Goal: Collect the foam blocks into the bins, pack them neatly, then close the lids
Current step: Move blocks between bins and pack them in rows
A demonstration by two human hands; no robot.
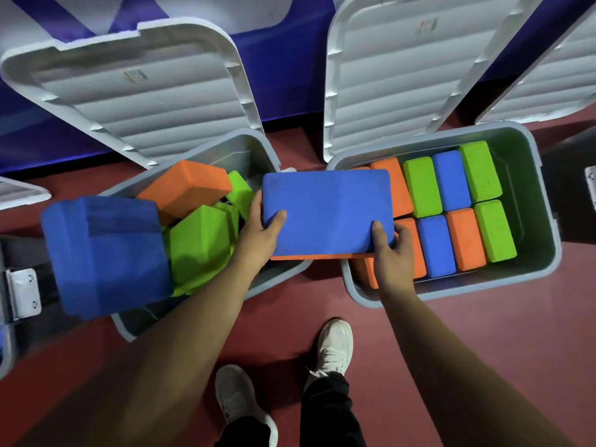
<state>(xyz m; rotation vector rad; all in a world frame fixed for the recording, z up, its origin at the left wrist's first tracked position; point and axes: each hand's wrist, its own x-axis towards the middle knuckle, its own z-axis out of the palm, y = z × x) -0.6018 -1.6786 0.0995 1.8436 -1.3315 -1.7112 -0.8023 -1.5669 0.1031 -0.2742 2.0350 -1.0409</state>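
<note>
Left hand (258,237) and right hand (392,256) grip a blue block (325,211) stacked on an orange block (322,257); the lower may slip out if the squeeze eases.

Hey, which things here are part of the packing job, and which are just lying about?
Job: blue block, gripped by left hand and right hand; left bin; right bin; left lid; right lid.
Lying about: white shoe, metal latch.
</note>
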